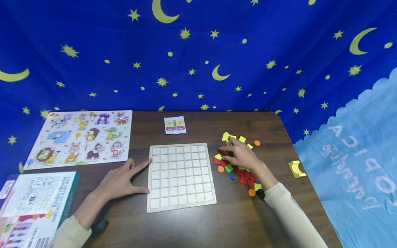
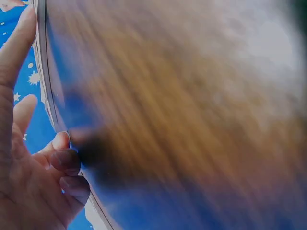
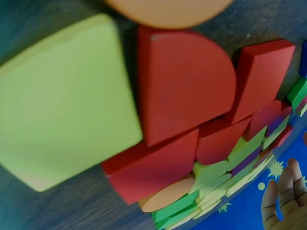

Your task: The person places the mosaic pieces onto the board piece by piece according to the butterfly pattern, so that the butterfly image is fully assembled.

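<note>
Left hand, thumb and forefinger straight, should steady the pale wooden grid board; right hand, grip unclear, should separate flat coloured pieces nearer the brown wooden surface's right edge.

A yellow piece is lying beside a round-cornered red piece, other pieces are crowding beyond, and the right hand is showing lower right.

The left hand spreads thumb and forefinger wide, the right hand parts them less
</note>
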`<state>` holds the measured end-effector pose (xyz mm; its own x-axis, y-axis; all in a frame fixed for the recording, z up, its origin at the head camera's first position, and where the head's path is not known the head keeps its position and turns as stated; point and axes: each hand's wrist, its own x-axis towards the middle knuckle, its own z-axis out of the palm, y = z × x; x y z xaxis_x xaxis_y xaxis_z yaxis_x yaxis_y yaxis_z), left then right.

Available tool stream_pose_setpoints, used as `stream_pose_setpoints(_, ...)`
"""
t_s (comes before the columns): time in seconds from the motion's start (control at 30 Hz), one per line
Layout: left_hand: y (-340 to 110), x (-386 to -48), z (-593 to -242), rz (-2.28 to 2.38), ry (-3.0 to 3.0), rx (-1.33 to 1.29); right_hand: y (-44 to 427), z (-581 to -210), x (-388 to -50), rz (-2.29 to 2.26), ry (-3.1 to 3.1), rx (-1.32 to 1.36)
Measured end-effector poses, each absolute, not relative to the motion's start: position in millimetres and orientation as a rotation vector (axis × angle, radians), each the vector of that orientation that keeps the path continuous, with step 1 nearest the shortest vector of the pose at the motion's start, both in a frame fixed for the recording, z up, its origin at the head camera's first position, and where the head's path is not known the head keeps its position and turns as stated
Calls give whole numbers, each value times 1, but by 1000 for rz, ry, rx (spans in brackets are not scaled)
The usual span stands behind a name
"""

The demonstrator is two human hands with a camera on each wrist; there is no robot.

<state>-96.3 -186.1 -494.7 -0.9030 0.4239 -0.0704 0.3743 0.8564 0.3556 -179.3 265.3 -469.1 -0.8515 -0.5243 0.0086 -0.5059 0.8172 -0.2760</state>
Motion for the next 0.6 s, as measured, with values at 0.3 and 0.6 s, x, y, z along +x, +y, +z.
stream_pose_setpoints(0.3,-188,-97,-496,535,2876,592,260,-475,-184,-402,2921,-970)
stream_pose_setpoints(0.6,-186,-98,-498,550,2866,595,256,-478,-183,-424,2937,-948)
